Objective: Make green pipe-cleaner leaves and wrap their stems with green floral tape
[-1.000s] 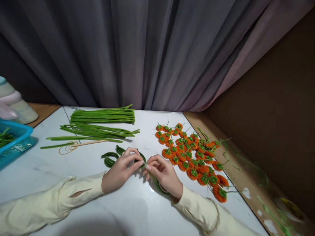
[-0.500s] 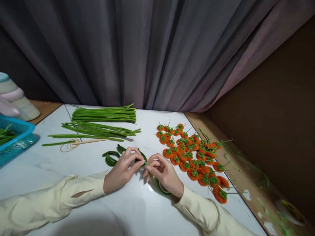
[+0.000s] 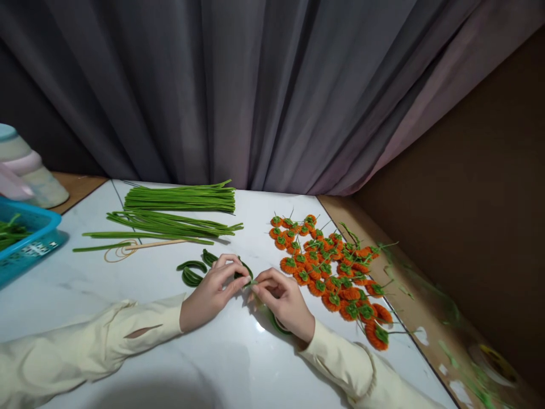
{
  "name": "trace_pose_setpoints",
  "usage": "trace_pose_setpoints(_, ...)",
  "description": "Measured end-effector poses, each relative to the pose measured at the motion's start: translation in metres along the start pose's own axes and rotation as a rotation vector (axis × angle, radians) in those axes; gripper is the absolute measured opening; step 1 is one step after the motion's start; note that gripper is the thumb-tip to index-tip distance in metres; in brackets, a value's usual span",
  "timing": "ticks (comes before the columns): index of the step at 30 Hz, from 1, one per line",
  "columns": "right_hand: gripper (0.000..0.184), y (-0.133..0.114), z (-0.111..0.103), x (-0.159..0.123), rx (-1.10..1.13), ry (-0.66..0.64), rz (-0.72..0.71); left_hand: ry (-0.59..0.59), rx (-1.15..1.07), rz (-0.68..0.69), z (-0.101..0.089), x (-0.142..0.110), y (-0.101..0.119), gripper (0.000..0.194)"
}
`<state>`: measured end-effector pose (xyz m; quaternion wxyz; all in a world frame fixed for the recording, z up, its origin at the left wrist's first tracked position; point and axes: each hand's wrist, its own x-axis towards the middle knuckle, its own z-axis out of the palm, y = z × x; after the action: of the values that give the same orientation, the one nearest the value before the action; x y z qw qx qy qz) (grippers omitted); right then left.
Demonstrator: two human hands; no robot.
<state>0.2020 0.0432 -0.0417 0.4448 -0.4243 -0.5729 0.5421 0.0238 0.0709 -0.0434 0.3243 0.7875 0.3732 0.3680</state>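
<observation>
My left hand (image 3: pixel 215 293) is closed in a pinch on a dark green pipe-cleaner leaf (image 3: pixel 248 272), partly hidden behind its fingers. Fingertip to fingertip with it, my right hand (image 3: pixel 284 301) pinches a thin strip of green floral tape at the leaf's end. Beneath the right palm, a green tape roll (image 3: pixel 279 325) shows only in part. Several more curved dark green pipe-cleaner leaves (image 3: pixel 191 276) lie on the white table just left of my left hand.
Light green pipe cleaners (image 3: pixel 179 199) lie in bundles behind a thin wooden stick (image 3: pixel 157 245) and a loop of cord. Orange pipe-cleaner persimmons (image 3: pixel 332 267) cover the right side. A blue basket (image 3: pixel 29 238) and a pale bottle (image 3: pixel 32 170) stand left. A grey curtain (image 3: pixel 230 96) hangs behind.
Both hands keep their pinch at nearly the same spot. The right hand has shifted very slightly left, and the view has turned a little.
</observation>
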Motion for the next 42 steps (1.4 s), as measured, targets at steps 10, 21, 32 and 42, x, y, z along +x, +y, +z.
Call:
trace_pose_setpoints(10, 0.017, 0.000, 0.001, 0.000, 0.028, 0.000, -0.015, 0.012, -0.066, 0.057, -0.004, 0.002, 0.002, 0.013)
trace_pose_setpoints(21, 0.007, -0.005, 0.001, -0.004, -0.240, 0.001, -0.142, -0.068, -0.223, -0.084, -0.004, 0.003, 0.005, 0.018)
trace_pose_setpoints(32, 0.010, -0.005, 0.003, -0.008, -0.543, 0.055, -0.471, -0.212, -0.259, -0.224, -0.014, 0.011, 0.014, 0.022)
trace_pose_setpoints(42, 0.018, -0.003, -0.001, -0.007, -0.598, 0.064, -0.505, -0.384, -0.091, -0.246, -0.023, 0.019, 0.024, 0.026)
